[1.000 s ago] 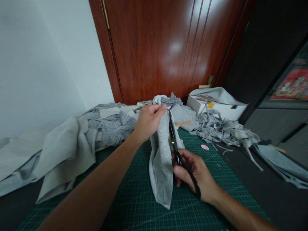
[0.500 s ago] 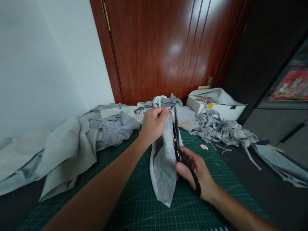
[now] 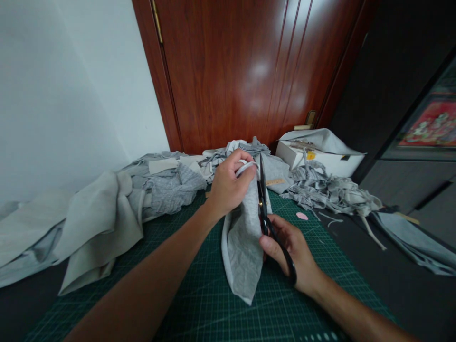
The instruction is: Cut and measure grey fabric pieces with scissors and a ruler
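My left hand (image 3: pixel 233 180) pinches the top edge of a grey piece of fabric (image 3: pixel 244 251), which hangs down over the green cutting mat (image 3: pixel 192 294). A pale folded edge shows between my thumb and fingers. Black scissors (image 3: pixel 263 209) with a brass pivot are in my right hand (image 3: pixel 290 247), fingers in the handles. Their blades point up and away, slightly apart, along the right side of the fabric. Whether the fabric lies between the blades I cannot tell.
Heaped grey and beige fabric (image 3: pixel 99 213) lies along the left and the back. On the right are tangled grey strips (image 3: pixel 324 190), a white box (image 3: pixel 320 156) and a pink oval piece (image 3: pixel 302 216). A wooden door (image 3: pixel 228 71) stands behind.
My left hand has shifted slightly right and turned its grip on the top edge, so the pale fold now shows. The scissors have moved a little right and their tips now stand higher.
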The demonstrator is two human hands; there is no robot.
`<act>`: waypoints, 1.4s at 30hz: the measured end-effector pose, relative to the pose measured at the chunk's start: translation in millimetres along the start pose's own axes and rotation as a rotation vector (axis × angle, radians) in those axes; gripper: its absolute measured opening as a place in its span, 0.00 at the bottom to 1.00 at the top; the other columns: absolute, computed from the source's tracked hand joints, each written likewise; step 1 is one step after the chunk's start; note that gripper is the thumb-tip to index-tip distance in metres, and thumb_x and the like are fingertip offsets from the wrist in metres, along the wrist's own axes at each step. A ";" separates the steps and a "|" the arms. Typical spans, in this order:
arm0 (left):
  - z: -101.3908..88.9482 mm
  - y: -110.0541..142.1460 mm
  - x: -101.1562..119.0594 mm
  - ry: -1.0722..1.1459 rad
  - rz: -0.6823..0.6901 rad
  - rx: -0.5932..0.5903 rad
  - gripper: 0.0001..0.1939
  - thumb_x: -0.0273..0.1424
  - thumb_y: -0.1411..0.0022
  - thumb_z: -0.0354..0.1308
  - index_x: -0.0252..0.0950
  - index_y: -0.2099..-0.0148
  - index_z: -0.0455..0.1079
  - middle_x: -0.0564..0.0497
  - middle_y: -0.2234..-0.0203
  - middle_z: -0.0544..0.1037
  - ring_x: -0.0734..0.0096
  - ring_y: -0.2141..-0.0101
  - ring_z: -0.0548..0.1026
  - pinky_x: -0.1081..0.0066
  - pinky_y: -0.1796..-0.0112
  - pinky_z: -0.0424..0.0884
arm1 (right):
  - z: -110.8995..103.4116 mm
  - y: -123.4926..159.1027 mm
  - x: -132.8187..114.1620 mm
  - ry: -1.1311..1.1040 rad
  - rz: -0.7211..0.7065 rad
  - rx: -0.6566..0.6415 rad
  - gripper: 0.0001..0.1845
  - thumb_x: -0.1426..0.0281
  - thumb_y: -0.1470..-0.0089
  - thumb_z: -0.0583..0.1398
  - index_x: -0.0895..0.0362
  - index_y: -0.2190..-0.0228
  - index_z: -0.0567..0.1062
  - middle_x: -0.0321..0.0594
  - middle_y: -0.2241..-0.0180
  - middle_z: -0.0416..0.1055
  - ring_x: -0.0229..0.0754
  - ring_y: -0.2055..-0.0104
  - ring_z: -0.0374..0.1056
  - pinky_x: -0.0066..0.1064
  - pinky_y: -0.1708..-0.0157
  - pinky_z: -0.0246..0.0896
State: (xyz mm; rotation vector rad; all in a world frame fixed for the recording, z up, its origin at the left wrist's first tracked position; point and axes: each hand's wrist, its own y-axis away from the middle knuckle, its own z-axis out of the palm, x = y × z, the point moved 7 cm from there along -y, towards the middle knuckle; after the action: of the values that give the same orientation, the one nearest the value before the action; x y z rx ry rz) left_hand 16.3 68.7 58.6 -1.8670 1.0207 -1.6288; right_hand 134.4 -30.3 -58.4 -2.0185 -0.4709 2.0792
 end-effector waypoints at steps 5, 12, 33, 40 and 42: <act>-1.2 -2.5 1.1 -0.016 0.017 0.011 0.12 0.34 0.31 0.59 0.38 0.69 0.67 0.57 0.77 0.69 0.73 0.74 0.68 0.69 0.70 0.62 | -0.3 -0.7 -0.4 0.024 0.000 -0.005 0.25 0.48 0.43 0.70 0.57 0.61 0.76 0.34 0.72 0.67 0.38 0.73 0.62 0.29 0.75 0.59; -0.6 -3.2 -5.5 -0.043 -0.031 0.029 0.22 0.41 0.29 0.56 0.39 0.75 0.61 0.56 0.81 0.61 0.73 0.76 0.60 0.69 0.73 0.56 | 0.9 -0.6 -2.8 0.041 -0.037 -0.008 0.26 0.47 0.42 0.70 0.58 0.60 0.76 0.35 0.70 0.68 0.39 0.71 0.62 0.30 0.72 0.58; 1.6 -1.2 -11.0 -0.016 -0.044 0.020 0.22 0.42 0.29 0.54 0.39 0.74 0.59 0.56 0.79 0.60 0.72 0.74 0.60 0.67 0.72 0.55 | -1.6 -1.6 -2.8 0.057 -0.036 0.006 0.26 0.46 0.43 0.69 0.56 0.59 0.75 0.34 0.70 0.68 0.40 0.72 0.62 0.31 0.72 0.59; 1.9 0.3 -9.6 -0.028 -0.041 0.052 0.22 0.42 0.27 0.54 0.39 0.74 0.60 0.56 0.79 0.61 0.71 0.74 0.61 0.67 0.72 0.56 | 1.6 -0.6 -1.3 0.077 -0.039 -0.015 0.27 0.45 0.42 0.68 0.55 0.57 0.76 0.37 0.68 0.72 0.44 0.67 0.65 0.33 0.68 0.62; -0.7 -0.1 -9.2 -0.041 -0.041 0.085 0.21 0.41 0.27 0.54 0.39 0.74 0.60 0.56 0.79 0.62 0.71 0.74 0.61 0.67 0.72 0.56 | 3.3 -0.2 -0.9 0.067 -0.044 -0.042 0.28 0.45 0.42 0.68 0.55 0.55 0.76 0.39 0.66 0.73 0.45 0.64 0.67 0.33 0.66 0.64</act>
State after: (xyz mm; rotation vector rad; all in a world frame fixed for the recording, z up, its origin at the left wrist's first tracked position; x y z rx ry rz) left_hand 15.4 76.0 53.0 -1.8690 0.8879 -1.6238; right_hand 131.2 -30.7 -57.4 -2.0742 -0.5465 1.9857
